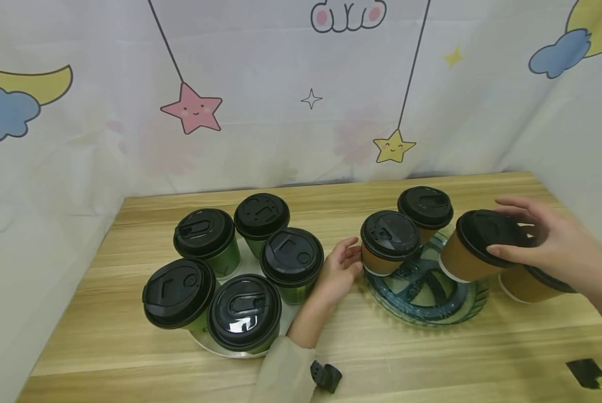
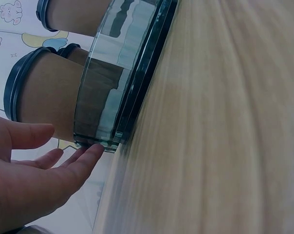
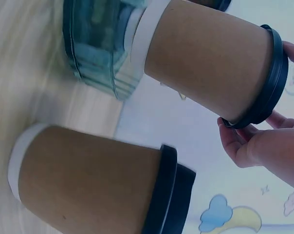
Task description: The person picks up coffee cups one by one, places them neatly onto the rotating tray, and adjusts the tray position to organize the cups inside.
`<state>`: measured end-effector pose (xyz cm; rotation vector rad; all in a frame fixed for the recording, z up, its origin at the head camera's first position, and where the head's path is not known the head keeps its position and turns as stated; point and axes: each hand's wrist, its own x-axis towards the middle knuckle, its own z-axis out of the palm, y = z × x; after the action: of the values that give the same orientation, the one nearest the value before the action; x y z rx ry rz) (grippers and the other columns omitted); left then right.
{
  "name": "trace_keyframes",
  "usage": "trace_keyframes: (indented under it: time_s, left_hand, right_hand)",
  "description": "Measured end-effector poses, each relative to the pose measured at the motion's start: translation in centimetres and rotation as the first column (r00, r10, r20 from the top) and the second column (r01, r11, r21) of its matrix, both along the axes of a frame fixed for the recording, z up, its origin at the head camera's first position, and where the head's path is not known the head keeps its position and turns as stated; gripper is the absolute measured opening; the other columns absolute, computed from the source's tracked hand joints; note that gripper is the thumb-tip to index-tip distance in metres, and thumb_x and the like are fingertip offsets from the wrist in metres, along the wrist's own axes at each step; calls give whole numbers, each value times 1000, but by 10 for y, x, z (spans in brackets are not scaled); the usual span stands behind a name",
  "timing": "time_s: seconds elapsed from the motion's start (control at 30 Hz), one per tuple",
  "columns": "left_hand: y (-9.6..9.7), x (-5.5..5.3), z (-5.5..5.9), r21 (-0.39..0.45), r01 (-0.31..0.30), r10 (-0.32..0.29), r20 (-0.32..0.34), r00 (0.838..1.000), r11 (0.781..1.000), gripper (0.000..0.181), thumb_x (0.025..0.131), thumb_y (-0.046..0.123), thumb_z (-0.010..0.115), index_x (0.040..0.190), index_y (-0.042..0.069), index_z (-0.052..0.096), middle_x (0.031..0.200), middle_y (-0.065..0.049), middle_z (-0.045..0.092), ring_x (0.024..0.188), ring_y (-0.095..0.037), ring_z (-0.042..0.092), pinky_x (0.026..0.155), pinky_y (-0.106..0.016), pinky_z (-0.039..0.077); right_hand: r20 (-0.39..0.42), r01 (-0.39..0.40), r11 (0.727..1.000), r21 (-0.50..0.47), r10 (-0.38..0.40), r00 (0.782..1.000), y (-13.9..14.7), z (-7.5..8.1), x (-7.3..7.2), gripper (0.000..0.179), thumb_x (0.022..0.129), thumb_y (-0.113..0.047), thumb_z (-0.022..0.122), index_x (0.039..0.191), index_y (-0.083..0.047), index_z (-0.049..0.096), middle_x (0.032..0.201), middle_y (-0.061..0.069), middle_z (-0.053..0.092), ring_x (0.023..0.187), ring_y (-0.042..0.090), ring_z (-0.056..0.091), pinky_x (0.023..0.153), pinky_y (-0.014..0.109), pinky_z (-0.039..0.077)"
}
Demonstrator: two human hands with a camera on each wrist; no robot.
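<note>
My right hand [image 1: 553,240] grips a brown paper cup [image 3: 208,61] by its black lid, holding it tilted above the right side of a ridged glass dish [image 1: 427,313]. Two more brown cups with black lids, a nearer one [image 1: 388,240] and a farther one [image 1: 425,210], stand in that dish. Relaxed fingers of my left hand [image 1: 338,271] lie beside the dish's left wall, near the nearer cup; in the left wrist view the hand [image 2: 45,180] holds nothing. Another brown cup [image 3: 88,180] stands on the table under my right hand, partly hidden in the head view.
Several green cups with black lids [image 1: 242,313] stand on a white plate [image 1: 220,351] at the left, close to my left forearm. The wooden table [image 1: 396,369] ends at a patterned cloth backdrop [image 1: 280,140] behind and at the sides.
</note>
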<state>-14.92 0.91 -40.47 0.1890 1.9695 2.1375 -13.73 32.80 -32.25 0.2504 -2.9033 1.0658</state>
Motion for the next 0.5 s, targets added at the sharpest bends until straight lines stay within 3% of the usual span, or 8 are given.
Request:
trace_keyframes:
  time_s: [0.07,0.17,0.23,0.33,0.5]
  left_hand:
    - [0,0,0,-2,2,-2,2,1000,1000,47,88,-11,45,134,-4,38,127,-23,47,120,-33,43,97,-39,39]
    - [0,0,-1,-3,6,-6,8,1000,1000,47,88,-11,45,134,-4,38,128,-23,47,120,-33,43,97,-39,39]
    - [0,0,-1,-2,4,-4,8,1000,1000,47,88,-11,45,134,-4,38,127,-23,47,120,-33,43,97,-39,39]
    - [0,0,0,-2,1,-1,7,1000,1000,47,88,-11,45,134,-4,38,127,-23,47,120,-33,43,97,-38,40]
    - [0,0,0,-4,-1,1,2,1000,1000,47,88,-11,46,134,-4,38,127,-23,47,119,-33,44,96,-38,40]
  right_hand:
    - [-6,-34,999,-30,34,999,-13,4,7,79,77,-11,74,141,-11,29,128,4,41,101,5,47,66,6,38]
    - [-42,-92,994,-57,89,995,-27,6,14,76,74,-5,75,138,-8,34,123,-14,41,97,-10,42,64,8,39]
    - [-63,-124,991,-49,121,991,-33,5,18,76,73,-5,76,137,-11,36,122,-24,39,98,-11,40,58,13,40]
    - [-80,-165,986,-24,163,983,-41,1,22,77,71,-7,78,137,-15,38,124,-27,38,102,-10,38,54,20,39]
    - [-111,-221,975,-13,218,970,-52,-2,29,79,68,-7,80,136,-15,40,126,-24,39,103,-7,38,74,10,35]
